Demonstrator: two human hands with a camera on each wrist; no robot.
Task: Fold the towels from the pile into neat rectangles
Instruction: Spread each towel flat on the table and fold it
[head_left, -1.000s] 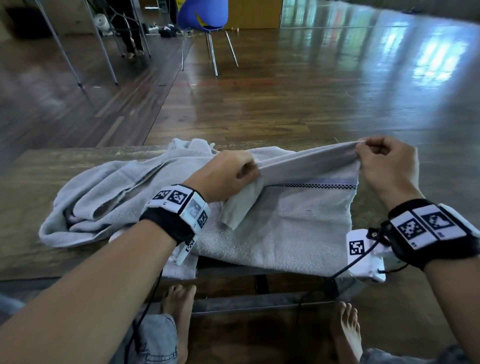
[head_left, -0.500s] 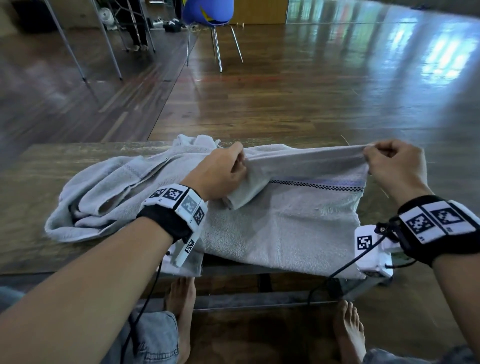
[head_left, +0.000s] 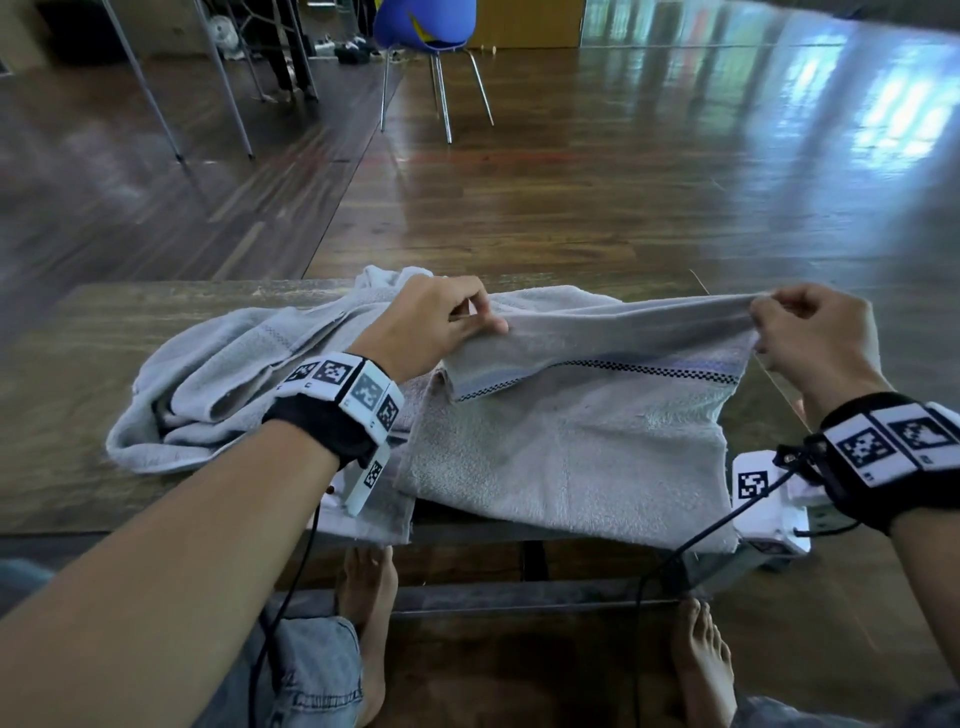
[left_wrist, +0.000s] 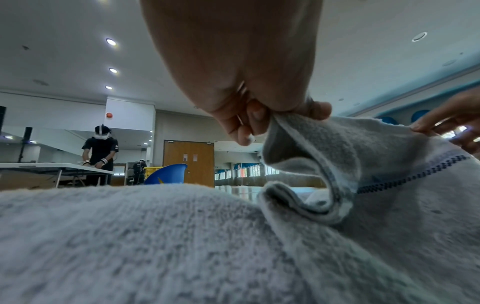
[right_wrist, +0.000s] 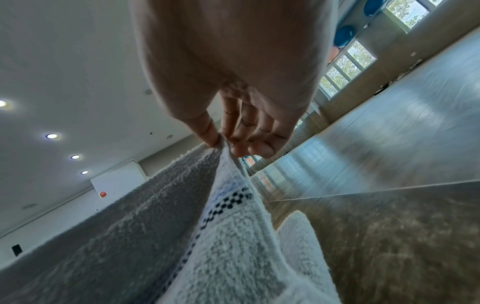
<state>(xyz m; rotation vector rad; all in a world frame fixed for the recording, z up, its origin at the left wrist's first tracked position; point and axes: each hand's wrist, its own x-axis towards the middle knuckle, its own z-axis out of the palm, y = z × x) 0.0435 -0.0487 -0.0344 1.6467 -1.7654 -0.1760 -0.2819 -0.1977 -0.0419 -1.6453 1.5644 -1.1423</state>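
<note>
A light grey towel (head_left: 571, 441) with a dark checkered stripe lies on the wooden table (head_left: 78, 364), its near edge hanging over the front. My left hand (head_left: 441, 325) pinches the towel's far edge near the middle; my right hand (head_left: 810, 332) pinches the same edge at its right corner. The edge is stretched between them, lifted off the table. In the left wrist view my fingers (left_wrist: 259, 119) grip the towel (left_wrist: 350, 156) hem. The right wrist view shows thumb and fingers (right_wrist: 228, 139) clamped on the towel (right_wrist: 233, 226) corner. A crumpled pile of grey towels (head_left: 208, 384) lies to the left.
A blue chair (head_left: 426, 31) stands on the polished wood floor beyond the table. Metal table legs (head_left: 228, 88) are at the far left. My bare feet (head_left: 369, 623) are under the table. Another person (left_wrist: 100, 156) stands at a white table in the distance.
My left hand has slid left and farther along the towel's edge, away from the right hand. The edge between the hands is now longer and taut, and lifted a bit farther back.
</note>
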